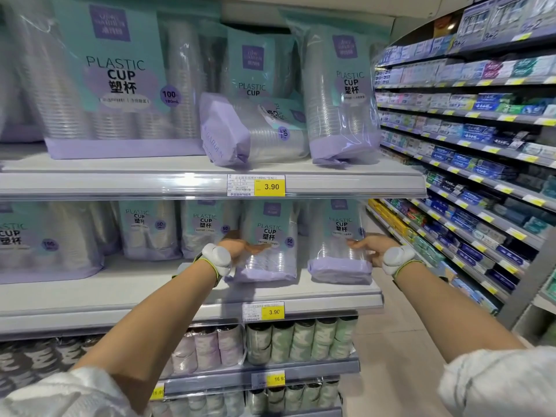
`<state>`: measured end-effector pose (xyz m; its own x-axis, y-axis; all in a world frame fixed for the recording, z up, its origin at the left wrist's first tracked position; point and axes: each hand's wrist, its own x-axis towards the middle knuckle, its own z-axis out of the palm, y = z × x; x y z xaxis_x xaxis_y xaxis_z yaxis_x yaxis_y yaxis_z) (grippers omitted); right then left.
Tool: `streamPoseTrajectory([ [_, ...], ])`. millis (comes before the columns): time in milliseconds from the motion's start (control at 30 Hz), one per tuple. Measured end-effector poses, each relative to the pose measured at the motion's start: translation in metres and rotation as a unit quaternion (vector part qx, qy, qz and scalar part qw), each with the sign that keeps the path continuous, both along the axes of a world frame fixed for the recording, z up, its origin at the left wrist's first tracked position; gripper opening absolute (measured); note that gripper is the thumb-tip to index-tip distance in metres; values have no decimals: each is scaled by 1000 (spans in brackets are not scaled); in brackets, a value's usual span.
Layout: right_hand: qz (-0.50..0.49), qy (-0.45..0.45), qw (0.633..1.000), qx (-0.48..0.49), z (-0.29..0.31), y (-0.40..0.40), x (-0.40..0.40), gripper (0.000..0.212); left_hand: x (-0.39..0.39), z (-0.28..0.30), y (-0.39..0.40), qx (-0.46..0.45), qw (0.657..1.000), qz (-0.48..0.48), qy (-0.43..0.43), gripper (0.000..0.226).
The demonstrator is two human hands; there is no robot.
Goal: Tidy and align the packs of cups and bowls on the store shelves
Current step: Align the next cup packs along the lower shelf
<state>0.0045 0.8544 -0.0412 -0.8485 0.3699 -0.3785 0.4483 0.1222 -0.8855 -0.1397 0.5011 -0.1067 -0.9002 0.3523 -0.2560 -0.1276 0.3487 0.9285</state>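
Observation:
On the middle shelf (120, 293) stand several teal and purple packs of plastic cups. My left hand (240, 246) rests flat against the left side of one 50-cup pack (269, 245). My right hand (368, 246) holds the right side of the rightmost pack (338, 248), which stands near the shelf's front edge. On the top shelf (150, 176) a small pack (252, 130) lies toppled on its side between a large 100-cup pack (117, 82) and an upright, leaning pack (343, 94).
Yellow price tags (270, 186) sit on the shelf rails. Lower shelves hold sleeves of paper cups (301, 340). To the right runs an aisle floor (391, 326) and long shelves of boxed toothpaste (466, 164). White bands are on both my wrists.

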Motion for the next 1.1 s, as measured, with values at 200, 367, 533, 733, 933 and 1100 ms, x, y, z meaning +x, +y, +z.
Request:
streamPoseTrajectory([
  [200,-70,114,984,-118,-3,-21,16,74,59,29,-2,123,990,50,-53,101],
  [367,-90,156,975,-130,-16,-20,13,73,94,52,5,35,996,76,21,124],
  [533,-78,173,974,-127,-27,-6,10,77,90,54,13,-52,995,71,41,96],
  [733,-66,194,970,-133,-24,-4,20,80,91,61,8,-85,991,65,79,102],
  [933,-59,221,959,-166,-27,-6,30,81,98,55,10,-59,991,91,75,120],
  [1100,-62,222,960,-158,-30,-4,32,84,98,45,22,-54,989,111,80,126],
])
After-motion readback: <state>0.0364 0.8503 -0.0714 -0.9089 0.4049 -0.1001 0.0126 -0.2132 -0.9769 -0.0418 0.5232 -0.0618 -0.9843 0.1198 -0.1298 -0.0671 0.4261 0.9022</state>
